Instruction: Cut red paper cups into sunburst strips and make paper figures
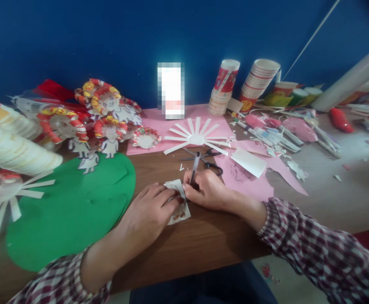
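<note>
My right hand (208,190) is closed round a dark pen (194,168), its tip down on a small white paper cut-out (178,206) lying on the brown table (184,240). My left hand (151,213) lies on the cut-out's left side, fingers bent and pressing it flat. The cut-out has small red marks near its lower edge. Black scissors (208,162) lie just beyond my right hand, partly on pink paper (250,179).
A big green paper disc (73,211) lies at left. Paper-cup dolls (105,116) stand behind it. A cup cut into white strips (197,137) lies on pink paper. Cup stacks (257,82) stand at the back, with markers and scraps (276,137) at right.
</note>
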`<action>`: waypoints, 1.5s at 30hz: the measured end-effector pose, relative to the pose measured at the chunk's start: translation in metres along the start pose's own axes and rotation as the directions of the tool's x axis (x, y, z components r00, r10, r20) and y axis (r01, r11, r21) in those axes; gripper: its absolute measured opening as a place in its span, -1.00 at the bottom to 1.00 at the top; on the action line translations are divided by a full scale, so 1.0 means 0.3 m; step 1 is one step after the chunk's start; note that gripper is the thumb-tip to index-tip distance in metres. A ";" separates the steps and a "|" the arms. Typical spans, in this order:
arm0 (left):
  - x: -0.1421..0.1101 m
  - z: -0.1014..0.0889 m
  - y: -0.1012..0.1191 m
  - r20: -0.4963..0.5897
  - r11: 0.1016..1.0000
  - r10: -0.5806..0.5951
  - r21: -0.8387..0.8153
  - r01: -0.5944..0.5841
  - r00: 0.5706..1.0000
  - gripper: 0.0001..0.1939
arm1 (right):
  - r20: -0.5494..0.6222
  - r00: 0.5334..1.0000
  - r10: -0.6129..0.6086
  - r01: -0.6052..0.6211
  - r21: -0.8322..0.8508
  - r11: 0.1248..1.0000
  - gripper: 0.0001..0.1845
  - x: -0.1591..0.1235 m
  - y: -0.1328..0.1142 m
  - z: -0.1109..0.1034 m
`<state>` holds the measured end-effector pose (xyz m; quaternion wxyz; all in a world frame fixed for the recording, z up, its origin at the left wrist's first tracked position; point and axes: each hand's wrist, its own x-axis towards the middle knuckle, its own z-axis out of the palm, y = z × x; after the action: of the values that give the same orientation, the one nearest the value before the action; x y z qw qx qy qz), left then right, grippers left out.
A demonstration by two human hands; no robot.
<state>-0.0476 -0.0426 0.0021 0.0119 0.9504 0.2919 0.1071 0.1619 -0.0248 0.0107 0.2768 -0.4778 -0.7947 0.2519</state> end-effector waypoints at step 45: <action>-0.002 -0.005 0.002 0.027 0.998 -0.021 -0.066 0.022 0.999 -0.83 | -0.157 0.976 0.151 -0.109 0.247 0.963 -0.96 -0.070 -0.041 0.009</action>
<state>-0.0482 -0.0436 0.0035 0.0485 0.9476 0.2982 0.1040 0.1605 -0.0492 0.0128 0.3833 -0.5128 -0.6985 0.3196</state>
